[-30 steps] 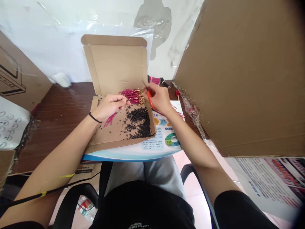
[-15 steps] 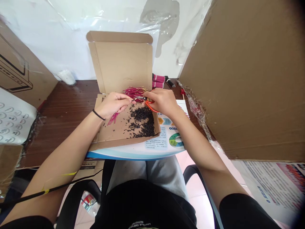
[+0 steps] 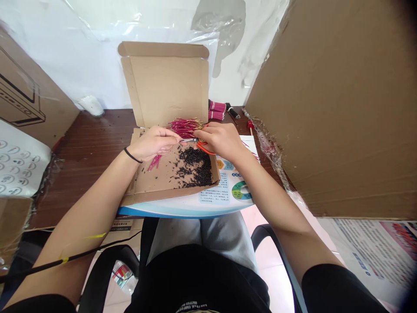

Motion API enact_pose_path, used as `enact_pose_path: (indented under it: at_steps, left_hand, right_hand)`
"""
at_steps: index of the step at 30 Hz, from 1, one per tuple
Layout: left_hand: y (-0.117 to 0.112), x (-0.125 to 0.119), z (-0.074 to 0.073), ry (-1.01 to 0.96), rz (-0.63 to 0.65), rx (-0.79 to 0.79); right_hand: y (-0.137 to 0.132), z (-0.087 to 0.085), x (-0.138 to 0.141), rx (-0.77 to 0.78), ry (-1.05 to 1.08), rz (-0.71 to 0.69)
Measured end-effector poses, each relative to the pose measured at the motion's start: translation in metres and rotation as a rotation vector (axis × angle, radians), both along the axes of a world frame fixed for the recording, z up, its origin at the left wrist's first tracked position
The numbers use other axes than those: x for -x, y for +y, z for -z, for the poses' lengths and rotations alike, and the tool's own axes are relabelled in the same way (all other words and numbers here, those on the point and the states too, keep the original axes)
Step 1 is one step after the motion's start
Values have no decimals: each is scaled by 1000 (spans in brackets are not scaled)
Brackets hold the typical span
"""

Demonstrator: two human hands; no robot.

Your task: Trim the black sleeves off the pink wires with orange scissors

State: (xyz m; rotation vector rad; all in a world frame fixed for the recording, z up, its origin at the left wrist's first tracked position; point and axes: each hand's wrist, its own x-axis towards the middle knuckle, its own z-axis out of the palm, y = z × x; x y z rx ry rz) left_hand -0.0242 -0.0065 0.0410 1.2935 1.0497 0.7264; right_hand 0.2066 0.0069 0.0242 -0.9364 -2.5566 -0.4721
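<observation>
My left hand (image 3: pixel 157 142) is closed around a few thin magenta wires (image 3: pixel 154 163), whose ends stick out below the palm. The fingertips pinch close to the tip of the scissors (image 3: pixel 206 149). My right hand (image 3: pixel 224 138) grips the orange handles of these scissors, and their metal blades point left to the left fingertips. What lies between the blades is too small to make out. Beneath both hands is an open cardboard box (image 3: pixel 153 184). A heap of magenta wires with golden ends (image 3: pixel 183 127) lies at its back, and many short black pieces (image 3: pixel 198 167) are scattered on its right side.
The box's raised lid (image 3: pixel 167 89) stands behind. Bundled magenta wires (image 3: pixel 216 110) and a black bundle (image 3: pixel 232 111) lie behind it at right. A printed sheet (image 3: pixel 224 191) is under the box. Large cartons (image 3: pixel 345 108) (image 3: pixel 29 87) flank the dark table (image 3: pixel 94 152).
The scissors and right hand have shifted slightly left and down, the blades now nearer the left fingertips. My left hand has moved slightly left, still holding the wires.
</observation>
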Motion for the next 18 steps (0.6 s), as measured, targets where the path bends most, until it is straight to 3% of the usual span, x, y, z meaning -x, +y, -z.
enact_pose_path:
  at_steps: [8,18]
  left_hand:
    - [8,15,2,21,187,5]
    - [8,16,6,-88,218,33]
  right_hand:
    - [-5,-1,4,-16,-39,-58]
    - [-5,2,6,50,-35,-31]
